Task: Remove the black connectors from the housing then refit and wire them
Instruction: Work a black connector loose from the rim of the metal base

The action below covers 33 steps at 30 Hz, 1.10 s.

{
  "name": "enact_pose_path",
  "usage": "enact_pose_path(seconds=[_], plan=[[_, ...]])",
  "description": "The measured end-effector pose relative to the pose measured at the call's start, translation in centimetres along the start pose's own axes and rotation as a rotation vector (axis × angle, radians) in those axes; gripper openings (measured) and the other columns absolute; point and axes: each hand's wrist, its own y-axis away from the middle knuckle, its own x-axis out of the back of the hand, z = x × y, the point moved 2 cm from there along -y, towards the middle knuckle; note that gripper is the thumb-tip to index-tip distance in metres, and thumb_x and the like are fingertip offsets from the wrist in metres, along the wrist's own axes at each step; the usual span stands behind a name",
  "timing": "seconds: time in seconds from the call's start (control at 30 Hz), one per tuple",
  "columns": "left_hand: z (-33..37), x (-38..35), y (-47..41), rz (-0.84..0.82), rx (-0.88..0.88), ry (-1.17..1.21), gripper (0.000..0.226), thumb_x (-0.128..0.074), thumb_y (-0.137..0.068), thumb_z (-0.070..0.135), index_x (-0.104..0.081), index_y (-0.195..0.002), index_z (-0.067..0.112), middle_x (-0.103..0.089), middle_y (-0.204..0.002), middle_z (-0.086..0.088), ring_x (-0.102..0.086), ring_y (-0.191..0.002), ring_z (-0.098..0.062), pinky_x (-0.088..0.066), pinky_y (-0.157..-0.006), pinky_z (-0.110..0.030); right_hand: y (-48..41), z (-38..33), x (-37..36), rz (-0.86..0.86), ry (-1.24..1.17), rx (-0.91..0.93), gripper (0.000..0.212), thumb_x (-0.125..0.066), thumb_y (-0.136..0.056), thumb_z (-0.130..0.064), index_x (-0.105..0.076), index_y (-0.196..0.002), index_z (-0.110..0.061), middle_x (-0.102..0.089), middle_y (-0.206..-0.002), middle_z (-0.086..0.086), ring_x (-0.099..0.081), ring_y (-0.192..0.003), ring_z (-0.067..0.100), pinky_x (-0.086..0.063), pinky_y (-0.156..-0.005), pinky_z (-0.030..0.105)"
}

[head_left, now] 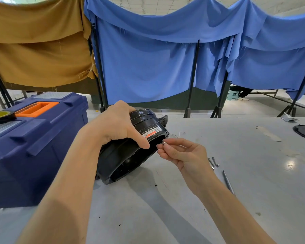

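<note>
Housing [121, 155] tilted on worktop [236, 182], left grip [113, 127] clamped round it; right grip [181, 155] pinches small metal part [164, 142] at rim. Judged refitting; next needs fine alignment.

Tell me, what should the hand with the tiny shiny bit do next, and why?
Probably ease the small metal piece into the open rim of the black housing. The right hand pinches it just beside that rim, and the left hand grips the housing tilted on the table.

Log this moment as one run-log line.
left hand grips black housing, tilted on table | right hand pinches small metal part at housing rim | loose screws, thin metal tool on table
</note>
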Motion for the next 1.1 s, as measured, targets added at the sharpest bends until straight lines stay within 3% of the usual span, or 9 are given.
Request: enact_pose_path(seconds=[0.27,0.67,0.93,1.1], plan=[[-0.6,0.3,-0.2,-0.011,0.013,0.051,0.066,-0.094,-0.032,0.039,-0.070,-0.091,0.023,-0.073,-0.072,0.008,-0.071,-0.067,-0.013,-0.058,-0.056,-0.027,0.0,0.4,-2.4,0.139,0.192,0.216,0.008,-0.072,-0.078,0.006,-0.070,-0.083,0.000,-0.073,-0.077,0.017,-0.071,-0.064,0.026,-0.057,-0.062,0.025],[-0.5,0.1,-0.2,-0.017,-0.008,0.058,0.071,-0.091,-0.032,0.042,-0.069,-0.097,0.024,-0.072,-0.080,0.007,-0.070,-0.076,-0.014,-0.059,-0.064,-0.029,-0.5,0.7,-3.0,0.228,0.318,0.349,0.015,-0.076,-0.074,0.005,-0.073,-0.075,-0.010,-0.073,-0.069,0.004,-0.070,-0.063,0.021,-0.056,-0.061,0.022],[-0.3,-0.1,-0.2,0.002,-0.007,0.027,0.070,-0.094,-0.037,0.040,-0.068,-0.100,0.023,-0.071,-0.083,0.006,-0.069,-0.079,-0.016,-0.059,-0.068,-0.032,-0.9,0.6,-3.0,0.247,0.190,0.200,0.016,-0.074,-0.073,0.010,-0.070,-0.071,-0.006,-0.072,-0.066,0.010,-0.068,-0.055,0.021,-0.055,-0.054,0.022],[0.0,-0.3,0.0,0.011,-0.003,0.016,0.073,-0.092,-0.033,0.040,-0.069,-0.099,0.021,-0.072,-0.085,0.003,-0.069,-0.080,-0.019,-0.060,-0.074,-0.038,-1.4,1.4,-3.0,0.200,-0.159,-0.095,0.010,-0.071,-0.069,0.009,-0.067,-0.073,0.002,-0.070,-0.070,0.016,-0.068,-0.057,0.020,-0.056,-0.056,0.021]])
